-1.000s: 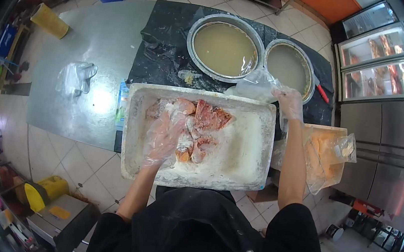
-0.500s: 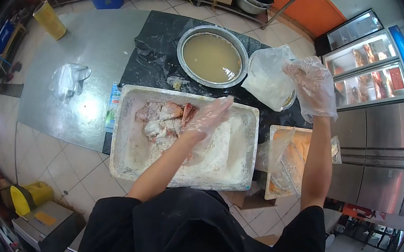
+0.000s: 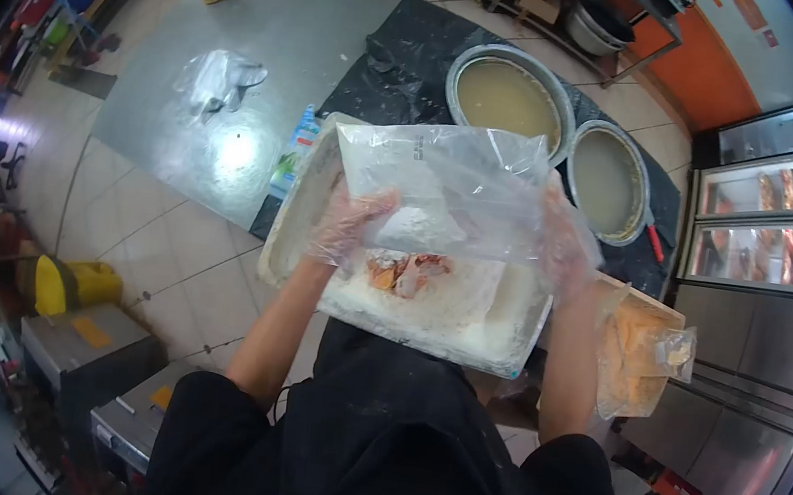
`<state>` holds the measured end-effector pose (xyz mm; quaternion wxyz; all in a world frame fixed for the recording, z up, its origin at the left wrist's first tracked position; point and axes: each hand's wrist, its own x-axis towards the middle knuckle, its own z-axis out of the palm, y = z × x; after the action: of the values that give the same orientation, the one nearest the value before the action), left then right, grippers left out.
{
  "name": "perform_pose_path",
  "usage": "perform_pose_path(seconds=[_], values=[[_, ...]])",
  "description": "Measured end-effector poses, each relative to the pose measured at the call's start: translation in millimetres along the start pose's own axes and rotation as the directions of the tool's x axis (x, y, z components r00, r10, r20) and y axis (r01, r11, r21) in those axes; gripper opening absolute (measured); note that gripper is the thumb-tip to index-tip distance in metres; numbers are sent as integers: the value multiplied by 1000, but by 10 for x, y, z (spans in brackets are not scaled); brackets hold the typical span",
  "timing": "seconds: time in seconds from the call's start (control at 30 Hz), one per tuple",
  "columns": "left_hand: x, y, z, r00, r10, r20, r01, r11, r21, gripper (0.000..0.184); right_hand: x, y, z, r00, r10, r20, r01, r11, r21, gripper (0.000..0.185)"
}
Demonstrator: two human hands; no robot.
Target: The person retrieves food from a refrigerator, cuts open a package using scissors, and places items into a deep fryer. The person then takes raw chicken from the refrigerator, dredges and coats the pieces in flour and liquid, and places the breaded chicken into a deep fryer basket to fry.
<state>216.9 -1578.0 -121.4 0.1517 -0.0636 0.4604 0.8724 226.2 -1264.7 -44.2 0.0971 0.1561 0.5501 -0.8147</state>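
A clear plastic bag (image 3: 485, 174) with white powder inside stretches sideways above a shallow white tray (image 3: 284, 234). My left hand (image 3: 352, 224), in a clear disposable glove, grips the bag's lower left part. At the bag's right end, my gloved right hand (image 3: 565, 244) holds the plastic, its fingers partly hidden by film. Below the bag, floured raw meat pieces (image 3: 403, 273) lie in the tray, partly covered from view. White flour (image 3: 465, 330) coats the tray floor around them.
Behind the tray stand two metal bowls of cloudy liquid, a larger bowl (image 3: 509, 98) and a smaller bowl (image 3: 610, 185). A red-handled tool (image 3: 654, 244) lies beside the smaller one. To the right is a tray of orange crumbs (image 3: 636, 351); crumpled plastic (image 3: 219, 79) rests on the steel table (image 3: 275, 25).
The powder bag has moved from the smaller bowl to above the tray. My left hand has left the meat and taken hold of it. The view has shifted.
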Motion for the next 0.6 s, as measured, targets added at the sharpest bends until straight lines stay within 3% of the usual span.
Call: perform_pose_path(seconds=[0.1,0.13,0.2,0.3,0.33,0.43,0.53,0.6], values=[[-211,451,-309,993,112,43,-120,956,267,60,347,584,122,955,220,200,-256,950,176,31],[-271,573,-387,995,103,-3,-96,933,346,59,400,684,273,939,246,241,-279,954,113,28],[-341,796,-476,991,97,-89,-42,873,486,57,571,807,505,929,186,321,-180,982,-47,22],[-447,1091,-460,991,136,14,-114,764,635,54,778,1030,565,948,57,313,56,939,-339,17],[-476,1185,-325,967,246,68,-212,624,752,57,801,1072,591,954,-1,299,139,886,-443,16],[-389,1330,-222,941,279,193,-277,305,911,62,784,1068,620,963,-50,265,176,859,-480,21],[-303,1471,5,943,234,235,-300,301,905,61,811,1085,491,949,-90,303,261,764,-590,21],[-210,1545,145,926,198,320,-369,303,879,58,760,1082,481,892,-191,411,402,750,-525,21]])
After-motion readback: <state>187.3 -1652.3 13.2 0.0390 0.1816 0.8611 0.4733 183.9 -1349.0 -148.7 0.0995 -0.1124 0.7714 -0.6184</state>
